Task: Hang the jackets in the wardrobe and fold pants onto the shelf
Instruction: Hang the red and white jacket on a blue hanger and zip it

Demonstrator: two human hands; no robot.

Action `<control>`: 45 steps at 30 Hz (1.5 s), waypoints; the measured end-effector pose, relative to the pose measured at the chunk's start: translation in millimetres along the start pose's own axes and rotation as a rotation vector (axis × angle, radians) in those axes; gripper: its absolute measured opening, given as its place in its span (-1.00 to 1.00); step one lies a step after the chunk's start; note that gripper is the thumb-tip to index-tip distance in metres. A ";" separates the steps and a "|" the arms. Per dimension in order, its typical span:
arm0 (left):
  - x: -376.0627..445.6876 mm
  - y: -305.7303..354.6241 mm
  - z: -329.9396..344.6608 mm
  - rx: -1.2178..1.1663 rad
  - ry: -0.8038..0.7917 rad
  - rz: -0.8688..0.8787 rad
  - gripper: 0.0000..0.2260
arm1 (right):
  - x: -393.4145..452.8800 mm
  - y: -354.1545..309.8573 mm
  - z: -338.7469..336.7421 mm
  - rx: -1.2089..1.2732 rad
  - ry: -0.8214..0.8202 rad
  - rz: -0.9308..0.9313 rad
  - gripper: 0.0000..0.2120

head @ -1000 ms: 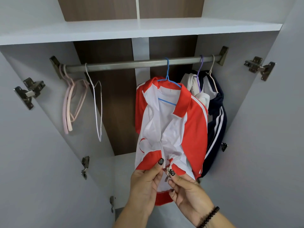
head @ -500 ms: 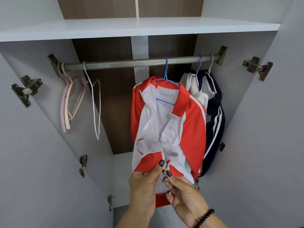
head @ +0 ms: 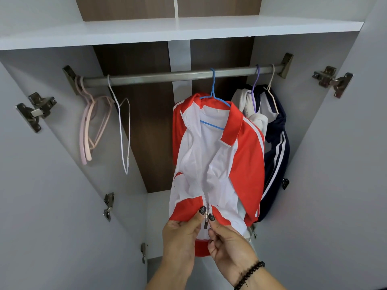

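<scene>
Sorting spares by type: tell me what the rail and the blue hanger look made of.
Rail: brushed metal by its look, a dull grey sheen along its length. Blue hanger: probably coated wire, judging by its thin gauge, its bent hook and its even matte colour.

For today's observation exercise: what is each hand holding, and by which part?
Left hand pinches the red-and-white jacket beside its zipper; right hand pinches the zipper pull.
</scene>
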State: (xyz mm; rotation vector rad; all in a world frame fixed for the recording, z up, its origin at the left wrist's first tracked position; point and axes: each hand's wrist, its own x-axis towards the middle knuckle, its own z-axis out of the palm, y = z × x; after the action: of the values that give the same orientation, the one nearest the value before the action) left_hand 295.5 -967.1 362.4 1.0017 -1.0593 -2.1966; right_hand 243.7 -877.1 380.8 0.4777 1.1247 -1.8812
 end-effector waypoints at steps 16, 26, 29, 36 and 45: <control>0.3 4.3 -15.2 0.232 -0.130 -0.034 -0.45 | 3.5 0.8 -9.5 0.039 0.007 0.073 -0.90; 4.2 13.3 -21.3 0.271 -0.118 -0.033 -0.72 | -6.8 -14.2 0.7 -0.353 -0.080 0.222 -0.69; 7.0 15.0 -25.2 0.282 -0.126 -0.032 -0.68 | -8.1 -10.4 -3.0 -0.464 -0.099 0.217 -0.80; 11.7 10.0 -35.8 0.305 -0.165 -0.066 -0.72 | -0.6 -12.0 -1.0 -0.461 -0.095 0.217 -0.91; 19.1 0.5 -51.0 0.241 -0.208 -0.146 -0.77 | 15.8 -21.4 2.8 -0.415 -0.081 0.208 -0.82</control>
State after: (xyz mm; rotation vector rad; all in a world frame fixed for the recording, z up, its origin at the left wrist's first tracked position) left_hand 324.2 -1003.2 333.4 0.9948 -1.4130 -2.3725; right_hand 217.6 -882.5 382.5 0.2683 1.3147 -1.4263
